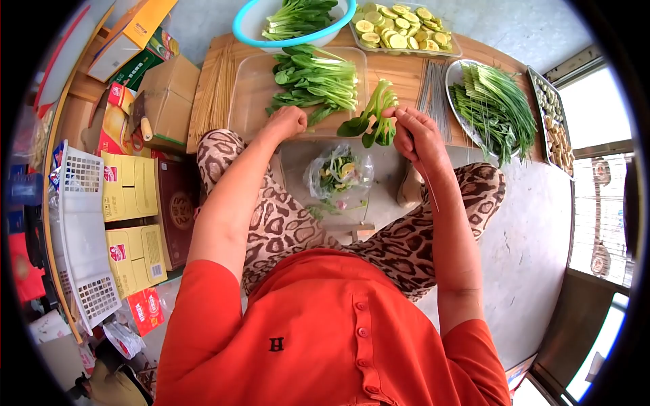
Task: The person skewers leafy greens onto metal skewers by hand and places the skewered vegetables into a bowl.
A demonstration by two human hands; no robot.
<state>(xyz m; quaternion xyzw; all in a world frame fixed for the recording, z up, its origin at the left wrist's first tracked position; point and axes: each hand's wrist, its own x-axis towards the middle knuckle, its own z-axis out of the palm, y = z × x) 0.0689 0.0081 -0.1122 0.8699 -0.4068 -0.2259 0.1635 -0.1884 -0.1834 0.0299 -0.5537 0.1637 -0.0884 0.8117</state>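
My right hand is closed round a thin skewer whose end sticks out below the palm. A small bunch of bok choy is at its fingertips, over the front edge of the wooden table. My left hand rests with curled fingers at the near side of a clear plastic tray; what it holds, if anything, is hidden. Right beside that hand, a pile of bok choy lies in the tray, leaves to the left and stems to the right.
Bamboo skewers lie left, thin grey skewers right. Behind stand a blue-rimmed bowl of greens and a tray of zucchini slices. A plate of cut greens sits right. Below hangs a plastic bag; boxes crowd the left.
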